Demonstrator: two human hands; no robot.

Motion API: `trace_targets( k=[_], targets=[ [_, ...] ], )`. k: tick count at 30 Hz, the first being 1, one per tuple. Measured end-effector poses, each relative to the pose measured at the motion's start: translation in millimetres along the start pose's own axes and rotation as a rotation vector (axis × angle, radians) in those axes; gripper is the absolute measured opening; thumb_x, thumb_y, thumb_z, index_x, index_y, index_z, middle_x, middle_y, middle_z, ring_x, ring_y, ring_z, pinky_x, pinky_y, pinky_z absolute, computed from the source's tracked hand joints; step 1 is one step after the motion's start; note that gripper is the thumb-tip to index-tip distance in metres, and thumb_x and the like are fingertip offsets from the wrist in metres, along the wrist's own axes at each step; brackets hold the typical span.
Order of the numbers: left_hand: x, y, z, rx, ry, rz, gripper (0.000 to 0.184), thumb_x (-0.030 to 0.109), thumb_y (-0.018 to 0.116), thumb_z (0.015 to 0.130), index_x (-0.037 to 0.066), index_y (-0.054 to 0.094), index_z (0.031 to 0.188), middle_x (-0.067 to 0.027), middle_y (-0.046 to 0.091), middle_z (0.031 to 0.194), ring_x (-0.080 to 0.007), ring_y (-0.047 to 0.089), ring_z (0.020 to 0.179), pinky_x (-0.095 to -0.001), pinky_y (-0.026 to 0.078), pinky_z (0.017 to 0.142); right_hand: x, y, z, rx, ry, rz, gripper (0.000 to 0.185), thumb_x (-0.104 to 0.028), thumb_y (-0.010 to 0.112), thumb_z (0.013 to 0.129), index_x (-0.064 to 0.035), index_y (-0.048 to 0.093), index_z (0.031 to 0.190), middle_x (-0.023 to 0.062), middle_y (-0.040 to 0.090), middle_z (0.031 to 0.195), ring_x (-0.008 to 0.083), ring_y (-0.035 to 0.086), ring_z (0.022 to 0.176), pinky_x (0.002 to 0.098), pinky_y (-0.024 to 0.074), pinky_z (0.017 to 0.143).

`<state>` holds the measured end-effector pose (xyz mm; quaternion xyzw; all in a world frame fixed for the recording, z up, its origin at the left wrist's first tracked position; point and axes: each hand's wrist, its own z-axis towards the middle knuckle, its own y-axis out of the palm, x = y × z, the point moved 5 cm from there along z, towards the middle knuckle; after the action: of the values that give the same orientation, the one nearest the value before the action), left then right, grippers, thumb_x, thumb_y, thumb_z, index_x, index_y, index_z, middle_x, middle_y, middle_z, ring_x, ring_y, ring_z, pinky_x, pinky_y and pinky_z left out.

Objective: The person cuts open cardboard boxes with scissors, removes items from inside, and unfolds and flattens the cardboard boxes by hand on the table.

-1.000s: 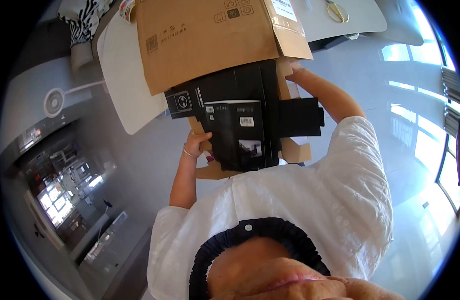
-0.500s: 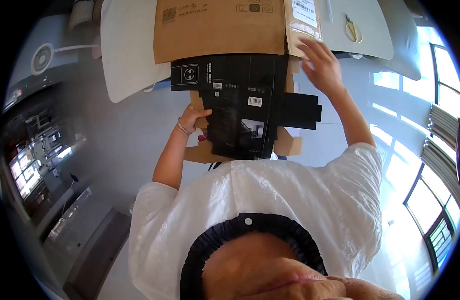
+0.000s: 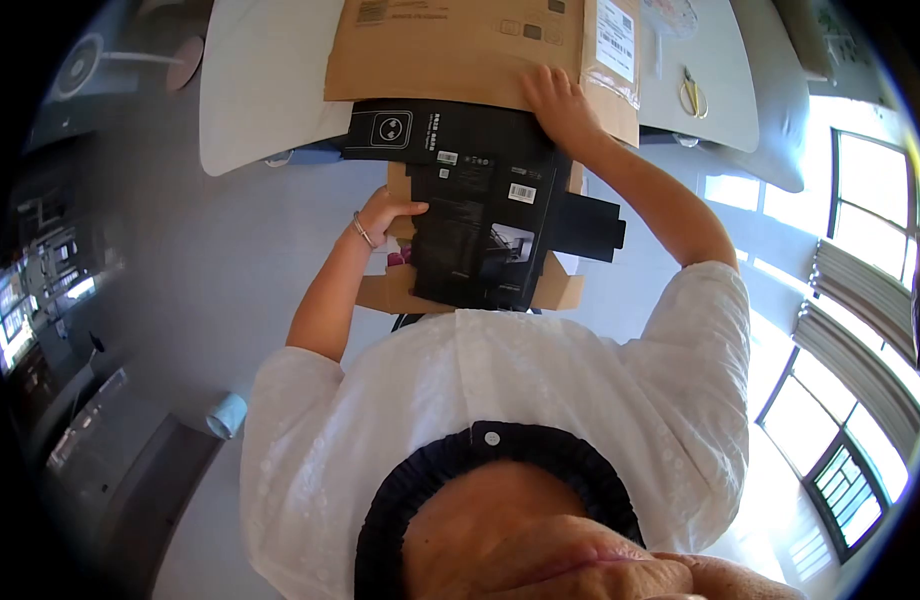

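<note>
A large brown cardboard box (image 3: 460,55) with printed marks and a white label lies on the table, its near edge overlapping flattened black packaging (image 3: 460,215). Open brown cardboard flaps (image 3: 388,290) show beneath the black packaging. My left hand (image 3: 383,215) grips the left edge of the black packaging and the cardboard there, thumb on top. With fingers spread, my right hand (image 3: 565,110) rests on the brown box near its front edge, by the label side. A black flap (image 3: 588,226) sticks out to the right.
The white table (image 3: 270,90) extends to both sides of the box. Yellow-handled scissors (image 3: 692,95) lie on its right part, near a clear plastic item (image 3: 670,17). A light blue bin (image 3: 227,414) stands on the floor at the left.
My right hand has left the box's right side, lifted, and come down on its top near the front edge. My left hand keeps its hold. The view has shifted.
</note>
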<state>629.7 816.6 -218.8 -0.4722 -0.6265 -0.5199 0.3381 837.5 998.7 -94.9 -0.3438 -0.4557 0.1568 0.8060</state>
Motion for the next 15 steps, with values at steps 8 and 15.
trace_targets(
  k=[8, 15],
  targets=[
    [-8.4, 4.8, 0.2, -0.078, -0.015, -0.105, 0.040, 0.003, 0.074, 0.070, 0.003, 0.060, 0.107, -0.0075, 0.064, 0.102, -0.0176, 0.062, 0.090, -0.0298, 0.049, 0.081, 7.9, 5.5, -6.1, 0.067, -0.047, 0.061, 0.049, -0.014, 0.048, 0.082, -0.0027, 0.042, 0.130, 0.0175, 0.046, 0.126, 0.0263, 0.047, 0.113, 0.0374, 0.0401, 0.094],
    [-15.7, 8.4, 3.2, -0.074, -0.048, -0.092, 0.041, 0.003, 0.074, 0.069, 0.002, 0.060, 0.108, -0.0064, 0.064, 0.103, -0.0170, 0.061, 0.092, -0.0304, 0.048, 0.084, 4.6, 15.5, -3.4, 0.224, -0.025, -0.094, 0.048, -0.015, 0.048, 0.084, -0.0076, 0.042, 0.131, 0.0192, 0.044, 0.128, 0.0333, 0.045, 0.118, 0.0427, 0.0414, 0.094]
  ],
)
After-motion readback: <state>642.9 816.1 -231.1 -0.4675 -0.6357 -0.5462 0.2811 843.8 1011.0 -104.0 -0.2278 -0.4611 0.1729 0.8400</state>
